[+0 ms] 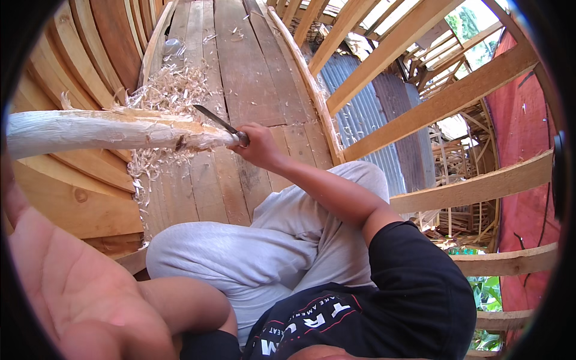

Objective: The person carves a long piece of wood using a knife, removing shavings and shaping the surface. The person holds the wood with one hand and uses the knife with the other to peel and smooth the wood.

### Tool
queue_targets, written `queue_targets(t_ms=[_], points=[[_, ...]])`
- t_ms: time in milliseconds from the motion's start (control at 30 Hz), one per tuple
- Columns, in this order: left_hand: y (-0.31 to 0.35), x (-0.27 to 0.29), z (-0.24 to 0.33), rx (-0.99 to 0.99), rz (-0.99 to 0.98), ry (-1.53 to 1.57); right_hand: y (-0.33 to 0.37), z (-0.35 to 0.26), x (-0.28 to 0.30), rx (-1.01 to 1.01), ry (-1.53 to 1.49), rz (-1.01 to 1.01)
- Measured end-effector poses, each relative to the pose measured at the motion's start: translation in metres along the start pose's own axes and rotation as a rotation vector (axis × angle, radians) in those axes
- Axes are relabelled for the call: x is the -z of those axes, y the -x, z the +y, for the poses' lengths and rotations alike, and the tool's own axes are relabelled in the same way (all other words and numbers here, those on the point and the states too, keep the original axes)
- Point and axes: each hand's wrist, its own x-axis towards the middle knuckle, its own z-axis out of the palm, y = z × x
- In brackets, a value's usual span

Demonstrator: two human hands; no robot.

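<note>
My right hand [259, 146] is closed around the handle of a knife [216, 118], its dark blade angled up and to the left. It sits right at the tapered end of a pale, peeled wooden pole [90, 131]; whether the fingers also touch the wood I cannot tell. The pole runs in from the left edge, its surface whittled and rough near the knife. Large and close at the lower left, my left hand [78, 288] is open with its palm showing. One finger stretches up toward the pole's underside; the other fingers are partly cut off by the picture's rim.
Curled wood shavings [174, 90] lie heaped on the plank floor [246, 60]. A plank wall [78, 198] rises at left, open wooden slats [444, 117] at right. Corrugated metal sheets [366, 102] and red cloth [522, 150] show beyond. My crossed legs [240, 252] are below the pole.
</note>
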Motion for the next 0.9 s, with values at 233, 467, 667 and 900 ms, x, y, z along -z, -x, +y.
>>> queue_targets(t_ms=[233, 467, 667, 900], points=[[0.009, 0.009, -0.002, 0.031, 0.002, 0.009, -0.001, -0.002, 0.002, -0.001, 0.020, -0.018], [0.013, 0.014, -0.003, 0.035, 0.017, 0.013, -0.002, -0.004, 0.002, 0.028, 0.037, -0.007], [0.016, 0.017, -0.003, 0.033, 0.027, -0.003, -0.001, -0.004, 0.001, -0.008, 0.014, -0.012], [0.013, 0.019, -0.007, 0.024, 0.040, -0.061, -0.004, -0.005, 0.003, -0.006, 0.054, -0.026]])
